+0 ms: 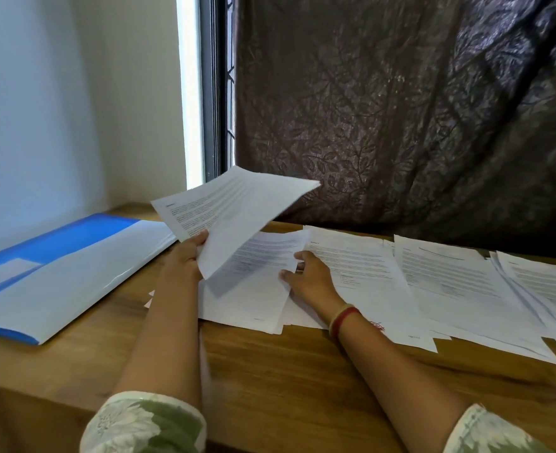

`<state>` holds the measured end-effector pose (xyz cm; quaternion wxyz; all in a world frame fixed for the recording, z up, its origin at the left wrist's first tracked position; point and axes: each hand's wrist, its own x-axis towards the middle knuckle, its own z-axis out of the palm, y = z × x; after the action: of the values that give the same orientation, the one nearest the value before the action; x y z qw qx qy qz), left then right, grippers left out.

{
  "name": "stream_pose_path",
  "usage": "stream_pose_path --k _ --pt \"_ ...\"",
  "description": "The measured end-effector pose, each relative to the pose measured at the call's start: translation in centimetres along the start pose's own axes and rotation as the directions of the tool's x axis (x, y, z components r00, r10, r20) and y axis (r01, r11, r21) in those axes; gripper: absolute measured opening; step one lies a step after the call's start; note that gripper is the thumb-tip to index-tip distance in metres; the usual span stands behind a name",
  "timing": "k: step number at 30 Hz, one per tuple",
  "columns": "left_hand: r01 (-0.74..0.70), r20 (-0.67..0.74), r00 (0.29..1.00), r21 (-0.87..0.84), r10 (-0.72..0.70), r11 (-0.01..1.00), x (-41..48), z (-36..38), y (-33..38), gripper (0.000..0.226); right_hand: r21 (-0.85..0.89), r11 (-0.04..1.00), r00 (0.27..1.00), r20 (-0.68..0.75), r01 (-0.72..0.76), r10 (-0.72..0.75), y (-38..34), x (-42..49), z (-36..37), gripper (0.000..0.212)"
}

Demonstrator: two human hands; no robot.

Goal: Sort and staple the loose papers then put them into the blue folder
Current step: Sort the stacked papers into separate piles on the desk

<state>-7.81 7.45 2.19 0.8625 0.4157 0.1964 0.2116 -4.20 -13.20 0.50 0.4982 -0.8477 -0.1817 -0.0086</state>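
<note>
My left hand [185,256] grips a few printed sheets [237,207] by their near edge and holds them raised and tilted above the table. Below them lies another printed sheet [253,282], and my right hand [306,276] pinches its right edge with thumb and fingers. More loose printed papers [449,282] are spread in overlapping piles along the table to the right. The blue folder [57,266] lies flat at the left, shut, with a white label on its cover. No stapler is in view.
The wooden table [286,371] has bare wood in front of the papers. A dark patterned curtain [400,109] hangs behind the papers, and a window frame [211,93] and a white wall [41,109] stand at the back left.
</note>
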Motion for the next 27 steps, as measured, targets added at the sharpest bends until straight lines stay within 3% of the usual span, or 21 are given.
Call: stream_pose_path --k 3,6,8,11,13,15,17,19,23,27 --pt "-0.032 0.079 0.997 0.125 0.022 0.992 0.3 0.2 -0.3 0.042 -0.071 0.997 0.998 0.053 0.022 -0.019 0.4 0.2 -0.4 0.052" --pt "-0.002 0.110 0.994 0.141 -0.014 0.990 0.4 0.4 -0.4 0.037 -0.166 0.985 0.992 0.119 0.055 -0.036 0.8 0.3 -0.4 0.054" --pt "0.004 0.152 0.988 0.172 -0.031 0.985 0.4 0.3 -0.3 0.034 -0.182 0.983 0.999 0.036 0.037 -0.031 1.1 1.0 -0.5 0.040" --pt "-0.020 0.209 0.978 0.210 -0.025 0.977 1.0 0.1 -0.5 0.032 0.194 0.978 0.980 -0.167 -0.073 0.106 0.9 2.1 -2.2 0.015" --pt "-0.029 0.248 0.968 0.204 -0.023 0.979 1.6 -0.3 -0.6 0.037 0.351 0.931 0.951 -0.237 -0.105 0.196 0.5 2.5 -4.4 0.015" --pt "-0.039 0.306 0.952 0.202 -0.025 0.979 1.8 -0.4 -0.6 0.053 0.519 0.838 0.943 -0.161 -0.170 0.291 0.6 2.4 -6.2 0.026" --pt "-0.043 0.345 0.938 0.209 -0.033 0.977 2.0 -0.5 -0.5 0.069 0.629 0.748 0.958 -0.014 -0.213 0.286 0.6 2.0 -7.2 0.039" --pt "-0.042 0.373 0.927 0.214 -0.042 0.976 2.2 -0.7 -0.5 0.075 0.540 0.817 0.973 0.011 -0.199 0.230 0.5 1.8 -7.1 0.037" --pt "-0.042 0.350 0.936 0.236 -0.044 0.971 1.7 -0.6 -0.6 0.062 0.340 0.939 0.969 -0.209 -0.055 0.132 0.2 1.6 -5.8 0.017" --pt "-0.029 0.329 0.943 0.252 -0.057 0.967 2.1 -0.2 -1.0 0.046 0.242 0.969 0.940 -0.340 0.046 0.040 0.3 1.5 -5.7 0.021"
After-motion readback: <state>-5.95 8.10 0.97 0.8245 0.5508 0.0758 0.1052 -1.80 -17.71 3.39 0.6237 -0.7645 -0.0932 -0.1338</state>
